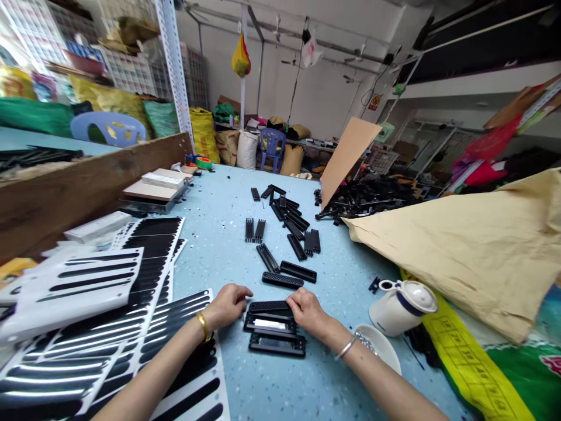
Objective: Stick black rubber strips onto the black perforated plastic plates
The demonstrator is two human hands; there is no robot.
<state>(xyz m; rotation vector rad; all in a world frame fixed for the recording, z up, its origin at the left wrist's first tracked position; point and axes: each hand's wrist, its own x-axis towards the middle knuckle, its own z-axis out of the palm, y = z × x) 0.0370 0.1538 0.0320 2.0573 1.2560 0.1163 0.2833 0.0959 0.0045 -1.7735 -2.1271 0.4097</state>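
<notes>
In the head view, my right hand [309, 313] pinches the right end of a black plastic strip with a perforated face [268, 306]. My left hand [228, 305] is just off the strip's left end, fingers loosely bent and a little apart, with nothing visible in them. Directly below the strip, nearer to me, lies a black frame-like piece with a shiny pale center [270, 324]. Closest to me is another long black tray-shaped piece [277, 344]. Beyond my hands are a second perforated strip [283, 280] and a black piece [298, 271].
Several black parts [294, 225] are scattered farther up the blue table [219, 199]. Sheets of black adhesive strips [193, 327] cover the left side. To the right stand a lidded white mug [403, 307] and a white bowl of small metal bits [385, 346], beside brown paper [464, 245].
</notes>
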